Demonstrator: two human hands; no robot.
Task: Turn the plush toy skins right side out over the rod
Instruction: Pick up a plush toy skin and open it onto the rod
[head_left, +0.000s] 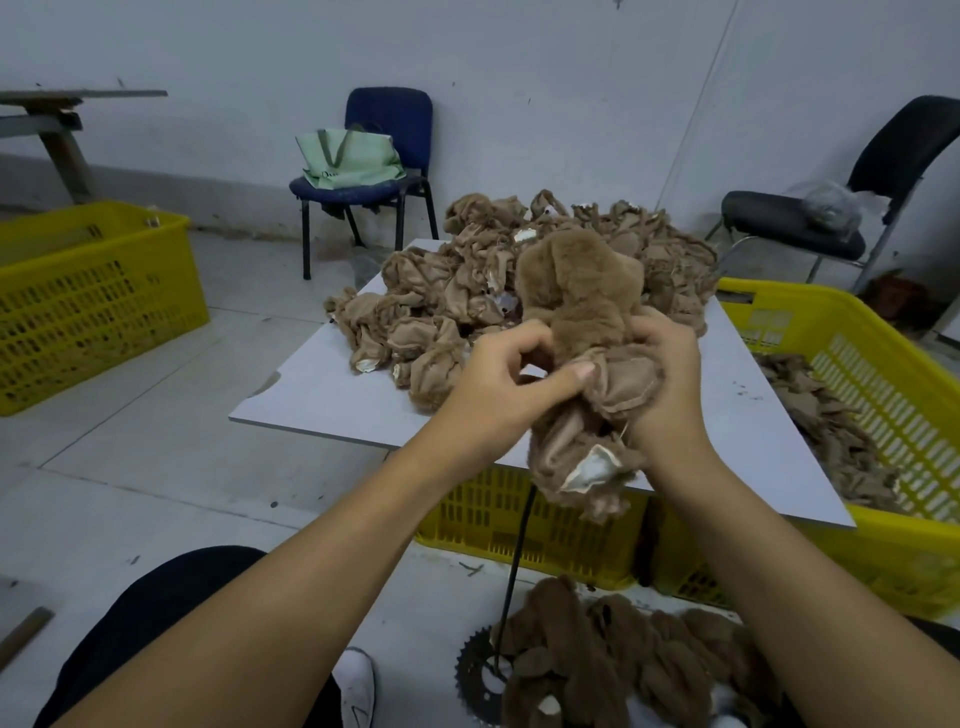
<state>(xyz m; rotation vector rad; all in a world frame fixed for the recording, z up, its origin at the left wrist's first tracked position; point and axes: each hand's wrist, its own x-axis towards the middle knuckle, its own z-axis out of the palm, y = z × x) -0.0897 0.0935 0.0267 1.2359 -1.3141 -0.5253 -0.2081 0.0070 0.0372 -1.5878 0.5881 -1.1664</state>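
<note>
Above the near edge of the white worktop (322, 384), I see both hands working one plush skin (582, 332), which sits on the dark rod (514, 577). The left hand (498, 384) pinches the tan lining between thumb and curled fingers (576, 373); the right hand (670, 374) wraps round the skin's right side, its fingertips buried in the fabric, so I cannot make out each one. The upper half of the skin shows brown fur; the lower half is bare lining with a white patch. The rod shows only below the skin and runs down to a toothed sprocket (475, 670), which is partly covered by a heap of furry turned skins (634, 670) on the floor, cut off at the frame's bottom edge. Farther back on the worktop lies a pile of inside-out skins (447, 306). At right, a yellow crate (883, 384) holds more skins, partly hidden by the worktop and my right arm. Another yellow crate (93, 296) stands at far left.
</note>
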